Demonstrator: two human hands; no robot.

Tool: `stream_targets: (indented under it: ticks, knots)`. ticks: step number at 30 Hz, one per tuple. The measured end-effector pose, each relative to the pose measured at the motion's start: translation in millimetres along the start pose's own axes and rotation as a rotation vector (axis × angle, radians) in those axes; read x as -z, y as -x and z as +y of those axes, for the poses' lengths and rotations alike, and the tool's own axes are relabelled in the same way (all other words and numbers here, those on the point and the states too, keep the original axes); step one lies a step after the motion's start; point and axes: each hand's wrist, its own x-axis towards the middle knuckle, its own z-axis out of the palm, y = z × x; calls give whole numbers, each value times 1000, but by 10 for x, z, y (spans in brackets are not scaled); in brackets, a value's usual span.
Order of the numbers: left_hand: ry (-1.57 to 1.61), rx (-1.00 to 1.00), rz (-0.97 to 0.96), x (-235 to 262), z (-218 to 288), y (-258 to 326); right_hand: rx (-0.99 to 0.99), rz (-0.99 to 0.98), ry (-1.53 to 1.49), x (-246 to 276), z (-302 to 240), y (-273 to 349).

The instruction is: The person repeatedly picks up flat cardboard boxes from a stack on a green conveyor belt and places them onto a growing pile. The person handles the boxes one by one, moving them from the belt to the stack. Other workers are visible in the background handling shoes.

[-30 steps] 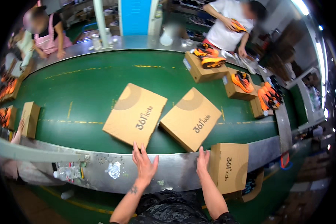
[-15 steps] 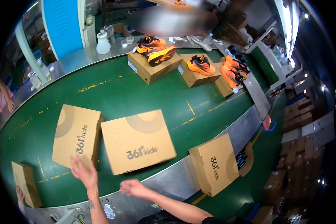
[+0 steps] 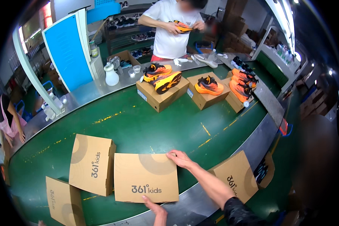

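A brown cardboard shoebox (image 3: 145, 175) with a closed lid lies in front of me on the green conveyor belt. My right hand (image 3: 180, 158) grips its far right corner, fingers bent over the lid's edge. At the near edge, my left hand (image 3: 155, 208) has its thumb on the lid, while its other fingers are hidden below the box's side. A second closed shoebox (image 3: 90, 164) sits just left of the held one. Further left and nearer is a third shoebox (image 3: 64, 201), turned at an angle.
Another shoebox (image 3: 233, 177) stands on the metal ledge (image 3: 258, 130) at right, beside an open carton (image 3: 265, 171). Across the belt, orange shoes (image 3: 209, 86) rest on boxes. A co-worker in a white shirt (image 3: 171, 35) holds an orange shoe; another person (image 3: 11, 120) is at left.
Both my hands have come onto the middle shoebox, which has turned squarer to me. The leftmost box has moved right along the belt. The view has tilted up, showing the co-worker opposite.
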Motion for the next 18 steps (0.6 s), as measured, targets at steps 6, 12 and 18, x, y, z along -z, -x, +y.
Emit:
stream_targets:
  ticks: [6,12,18]
  knots:
    - [326,185,-487,-222,856,226,700,237,385,852,-1223,750]
    - [134,193,-666,-348,1532,769,763,605,432,1270,-1766,2053]
    - [-9,137,-898,-432,1474,1826,392,635,-337,1382,-224,3613]
